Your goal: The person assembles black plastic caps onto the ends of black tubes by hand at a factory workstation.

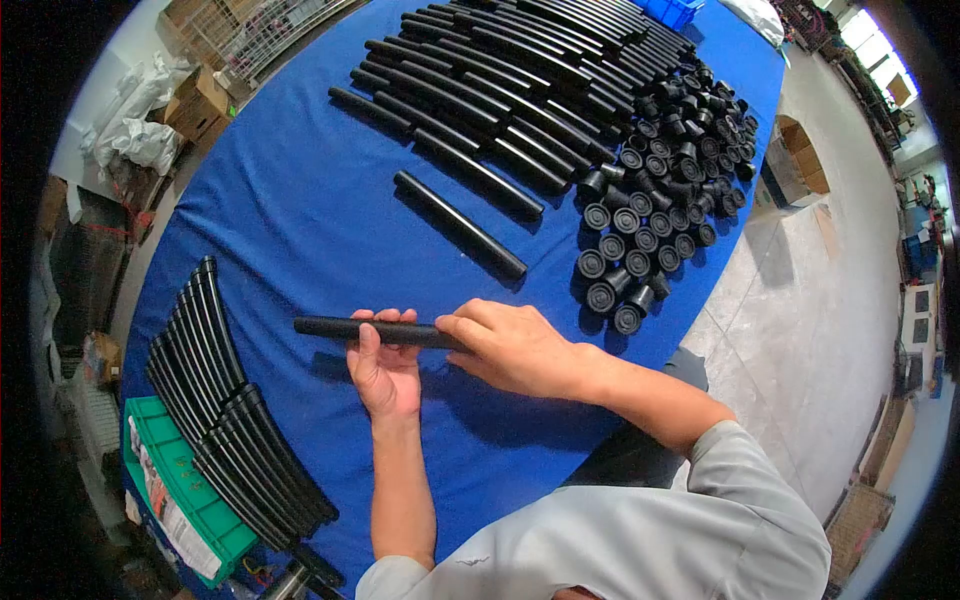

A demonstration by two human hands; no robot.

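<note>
A black tube [330,327] is held level above the blue cloth, across both hands. My left hand [388,375] is closed around its middle, thumb on the near side and fingertips showing over the far side. My right hand [515,345] grips the tube's right end from above, and its fingers hide that end. Just beyond my hands, a single black tube [460,225] lies diagonally on the cloth. Many black rubber end caps [628,318] with ringed round faces are heaped to the right of it.
Rows of black tubes [480,180] cover the far part of the blue table [290,220]. At left, another stack of tubes [265,455] lies beside a green tray [215,520] holding paper. A blue bin [672,12] stands at the far edge; an opened cardboard box [797,165] is on the floor.
</note>
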